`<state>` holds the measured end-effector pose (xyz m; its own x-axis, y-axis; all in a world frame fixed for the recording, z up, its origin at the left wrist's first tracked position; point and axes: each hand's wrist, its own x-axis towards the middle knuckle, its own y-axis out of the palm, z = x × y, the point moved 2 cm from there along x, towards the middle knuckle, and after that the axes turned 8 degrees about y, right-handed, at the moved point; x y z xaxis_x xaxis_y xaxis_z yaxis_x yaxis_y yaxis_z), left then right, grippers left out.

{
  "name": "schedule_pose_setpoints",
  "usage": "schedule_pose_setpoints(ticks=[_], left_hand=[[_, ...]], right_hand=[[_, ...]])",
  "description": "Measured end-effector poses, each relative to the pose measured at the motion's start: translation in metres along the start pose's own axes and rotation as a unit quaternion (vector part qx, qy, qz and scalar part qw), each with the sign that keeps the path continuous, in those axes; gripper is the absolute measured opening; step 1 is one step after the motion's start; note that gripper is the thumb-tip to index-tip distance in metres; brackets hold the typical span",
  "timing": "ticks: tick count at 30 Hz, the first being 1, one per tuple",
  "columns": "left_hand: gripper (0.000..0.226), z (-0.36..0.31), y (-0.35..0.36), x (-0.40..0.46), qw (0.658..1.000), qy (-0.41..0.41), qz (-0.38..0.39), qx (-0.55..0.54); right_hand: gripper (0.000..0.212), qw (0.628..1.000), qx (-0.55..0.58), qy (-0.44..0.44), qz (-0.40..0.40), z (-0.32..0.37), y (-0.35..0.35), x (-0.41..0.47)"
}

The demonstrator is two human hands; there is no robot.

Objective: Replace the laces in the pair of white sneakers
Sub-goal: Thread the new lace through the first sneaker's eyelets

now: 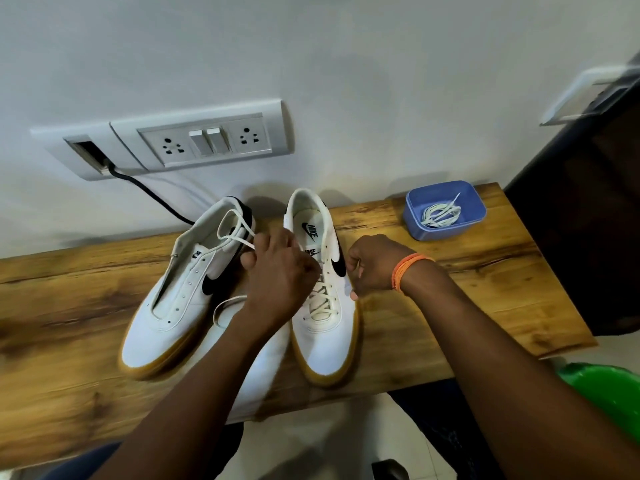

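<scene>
Two sneakers point(242, 292) are showing white uppers, black swooshes and tan gum soles. Cream laces point(323, 299) are crossing the right one. The worktop point(467, 282) is showing golden-brown wood grain with dark streaks. A blue tub point(420, 226) is holding white laces point(441, 214). Orange bands point(403, 271) are circling the right wrist.

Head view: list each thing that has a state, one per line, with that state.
Left sneaker: eyelets empty, unlaced.
Right sneaker: laced through the lower eyelets, upper ones open.
Lace: ends pinched by both hands, left end looping over the left sneaker.
Left hand: pinches the lace.
Right hand: pinches the other lace end.
Blue tub: open, coiled lace inside.
</scene>
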<state>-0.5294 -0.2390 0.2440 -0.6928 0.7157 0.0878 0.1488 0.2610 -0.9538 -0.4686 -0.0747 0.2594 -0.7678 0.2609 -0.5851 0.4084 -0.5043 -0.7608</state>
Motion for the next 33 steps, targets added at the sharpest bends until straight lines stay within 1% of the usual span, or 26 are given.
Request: schedule_pose_setpoints(ticks=[2, 4, 7, 9, 11, 13, 14, 16, 17, 19, 21, 23, 25, 28, 30, 33], left_hand=[[0.008, 0.006, 0.004, 0.003, 0.991, -0.056, 0.050, -0.113], [0.008, 0.005, 0.006, 0.005, 0.976, -0.092, 0.069, -0.184], [0.007, 0.003, 0.005, 0.003, 0.955, -0.116, 0.040, -0.270], [0.017, -0.001, 0.004, -0.003, 0.940, -0.139, 0.017, -0.311], [0.029, -0.004, 0.006, -0.007, 0.913, -0.183, 0.005, -0.364], [0.027, -0.011, 0.011, -0.008, 0.885, -0.224, -0.001, -0.409], [0.023, -0.013, 0.013, -0.008, 0.882, -0.229, -0.006, -0.411], [0.016, -0.014, 0.016, -0.005, 0.889, -0.221, -0.006, -0.402], [0.015, -0.014, 0.017, -0.004, 0.891, -0.215, 0.000, -0.400], [0.019, -0.011, 0.018, -0.004, 0.896, -0.206, 0.012, -0.393], [0.021, -0.009, 0.018, -0.003, 0.902, -0.195, 0.020, -0.384], [0.012, -0.009, 0.015, -0.002, 0.913, -0.179, 0.026, -0.366], [0.006, -0.010, 0.011, 0.000, 0.923, -0.176, 0.031, -0.342], [0.010, -0.011, 0.007, 0.000, 0.924, -0.193, 0.058, -0.324], [0.010, -0.011, 0.005, 0.000, 0.922, -0.209, 0.073, -0.317], [0.006, -0.012, -0.007, 0.000, 0.918, -0.212, 0.095, -0.323]], right_hand=[[0.049, 1.000, -0.004, -0.009, 0.006, 0.001, 0.002, 0.001], [0.051, 1.000, -0.006, -0.018, 0.008, 0.002, 0.004, 0.001], [0.050, 1.000, -0.001, -0.026, 0.007, 0.002, 0.004, 0.001], [0.047, 0.999, 0.005, -0.031, 0.006, 0.001, 0.003, 0.000], [0.047, 0.999, 0.009, -0.032, 0.006, 0.001, 0.003, 0.000], [0.049, 0.999, 0.013, -0.031, 0.006, 0.001, 0.003, 0.000], [0.050, 0.999, 0.014, -0.030, 0.006, 0.002, 0.004, 0.000], [0.048, 0.999, 0.017, -0.030, 0.009, 0.003, 0.005, 0.001], [0.044, 0.999, 0.021, -0.030, 0.011, 0.004, 0.005, 0.002], [0.028, 0.999, 0.044, -0.028, 0.005, 0.006, 0.005, 0.002], [0.024, 0.995, 0.099, -0.017, -0.013, 0.008, 0.003, 0.000], [0.022, 0.987, 0.155, -0.004, -0.039, 0.011, 0.000, -0.001], [0.019, 0.987, 0.150, -0.006, -0.054, 0.014, -0.001, -0.002], [0.008, 0.988, 0.146, -0.009, -0.054, 0.014, 0.001, -0.001], [0.013, 0.988, 0.144, -0.004, -0.059, 0.013, 0.002, -0.001], [0.017, 0.994, 0.109, 0.003, -0.029, 0.011, 0.002, -0.001]])
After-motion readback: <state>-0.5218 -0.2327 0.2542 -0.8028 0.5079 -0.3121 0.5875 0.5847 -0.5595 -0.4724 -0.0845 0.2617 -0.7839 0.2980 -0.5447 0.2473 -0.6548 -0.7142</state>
